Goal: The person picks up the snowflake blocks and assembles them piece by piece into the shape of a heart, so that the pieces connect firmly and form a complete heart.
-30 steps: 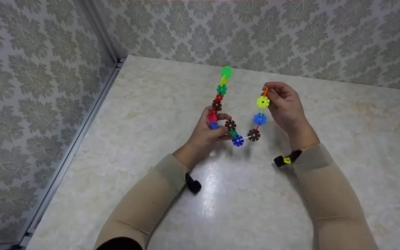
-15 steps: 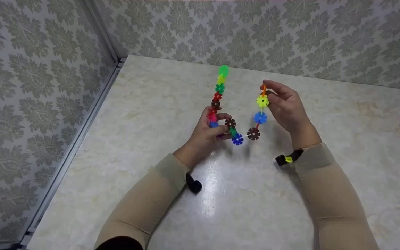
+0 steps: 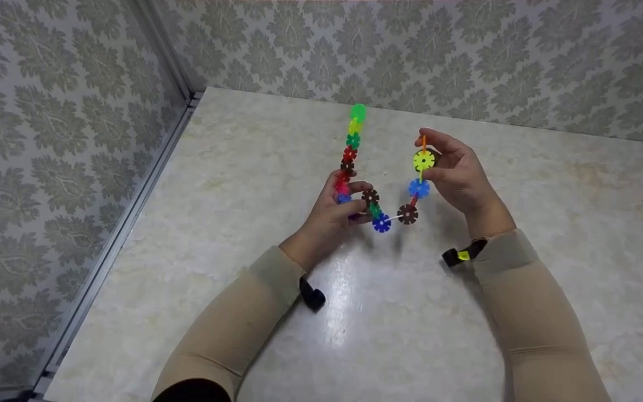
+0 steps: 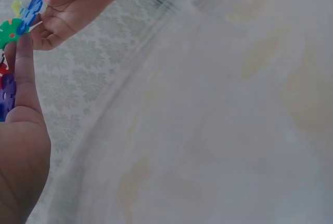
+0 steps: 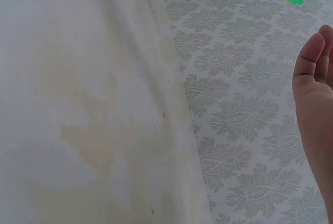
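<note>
A chain of notched plastic discs (image 3: 382, 223) in many colours hangs in a U above the table between my two hands. My left hand (image 3: 327, 215) grips its left arm, with the thumb by a dark brown disc (image 3: 370, 197). Above that hand the chain runs up to a bright green end disc (image 3: 358, 112). At the other end, my right hand (image 3: 458, 173) has its fingers behind an orange disc (image 3: 424, 143) seen edge-on and a yellow disc (image 3: 423, 161). Its thumb lies beside the joint above a light blue disc (image 3: 419, 188). In the right wrist view the right fingertips are partly cut off.
A pale marbled table (image 3: 243, 167) lies under both arms. Patterned panels stand along its back (image 3: 321, 50) and left side (image 3: 59, 195), with a metal rail (image 3: 115, 234) at the left edge. Black straps with small cameras (image 3: 313, 296) sit on both wrists.
My right thumb has slid down from near the orange and yellow discs to the joint above the light blue disc. The left part of the chain has tilted slightly left; the left hand stays nearly still.
</note>
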A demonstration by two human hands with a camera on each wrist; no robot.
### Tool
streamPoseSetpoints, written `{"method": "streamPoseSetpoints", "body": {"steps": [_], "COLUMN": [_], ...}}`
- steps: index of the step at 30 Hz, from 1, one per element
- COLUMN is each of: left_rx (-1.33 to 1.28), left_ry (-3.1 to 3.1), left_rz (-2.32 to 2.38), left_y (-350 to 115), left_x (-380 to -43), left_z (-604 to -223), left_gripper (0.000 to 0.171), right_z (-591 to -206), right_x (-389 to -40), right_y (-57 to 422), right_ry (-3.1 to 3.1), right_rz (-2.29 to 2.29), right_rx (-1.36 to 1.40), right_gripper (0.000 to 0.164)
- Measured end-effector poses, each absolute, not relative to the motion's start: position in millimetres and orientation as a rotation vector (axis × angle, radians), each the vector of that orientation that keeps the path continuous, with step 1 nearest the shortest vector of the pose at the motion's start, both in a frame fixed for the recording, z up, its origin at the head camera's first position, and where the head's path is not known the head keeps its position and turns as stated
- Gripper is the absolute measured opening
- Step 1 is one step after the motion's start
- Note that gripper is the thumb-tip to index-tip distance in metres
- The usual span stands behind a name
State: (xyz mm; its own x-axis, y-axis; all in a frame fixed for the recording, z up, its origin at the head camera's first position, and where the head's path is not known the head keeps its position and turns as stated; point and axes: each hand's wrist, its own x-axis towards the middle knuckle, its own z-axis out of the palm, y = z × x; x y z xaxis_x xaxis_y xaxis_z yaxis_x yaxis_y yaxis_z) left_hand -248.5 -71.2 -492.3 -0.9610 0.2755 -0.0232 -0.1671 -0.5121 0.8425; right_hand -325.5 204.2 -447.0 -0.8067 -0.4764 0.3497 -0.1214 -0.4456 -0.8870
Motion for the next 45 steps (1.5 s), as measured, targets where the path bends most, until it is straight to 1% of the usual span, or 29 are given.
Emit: {"method": "streamPoseSetpoints", "body": {"steps": [5,12,18,21,27,34,36,39,45], "left_rx": [0.153,0.122,0.087,0.065,0.053,0.160,0.197,0.244,0.260], "left_ry": [1.372,1.383,1.455,1.446,1.392,1.408,1.439,1.489,1.515], "left_rz": [2.502,2.471,2.397,2.370,2.323,2.220,2.175,2.113,2.074], "left_y": [-70.0,-69.1,-67.4,-66.2,-65.5,-62.9,-61.9,-60.7,-59.1], "left_x": [-248.7,-250.0,-251.4,-250.4,-245.8,-240.0,-239.0,-238.1,-237.5], "left_z": [-493.9,-494.4,-492.7,-492.1,-490.8,-493.6,-494.4,-494.8,-495.2], "left_gripper": [0.069,0.068,0.076,0.075,0.071,0.062,0.062,0.066,0.069], "right_z": [-450.4,-443.1,-436.4,-435.2,-435.4,-446.5,-451.7,-458.4,-464.3], "right_x": [-326.3,-321.9,-317.2,-311.1,-289.2,-258.5,-251.5,-242.9,-234.1], "right_y": [204.4,204.3,205.3,206.5,213.2,229.2,232.3,234.5,233.5], "right_ry": [1.387,1.413,1.436,1.491,1.722,1.803,1.794,1.794,1.828], "right_rz": [-2.340,-2.310,-2.302,-2.315,-2.348,-2.403,-2.436,-2.485,-2.547], "right_rx": [-0.929,-0.924,-0.948,-0.947,-0.839,-0.723,-0.692,-0.636,-0.540], "right_gripper": [0.063,0.071,0.068,0.068,0.071,0.073,0.072,0.072,0.072]}}
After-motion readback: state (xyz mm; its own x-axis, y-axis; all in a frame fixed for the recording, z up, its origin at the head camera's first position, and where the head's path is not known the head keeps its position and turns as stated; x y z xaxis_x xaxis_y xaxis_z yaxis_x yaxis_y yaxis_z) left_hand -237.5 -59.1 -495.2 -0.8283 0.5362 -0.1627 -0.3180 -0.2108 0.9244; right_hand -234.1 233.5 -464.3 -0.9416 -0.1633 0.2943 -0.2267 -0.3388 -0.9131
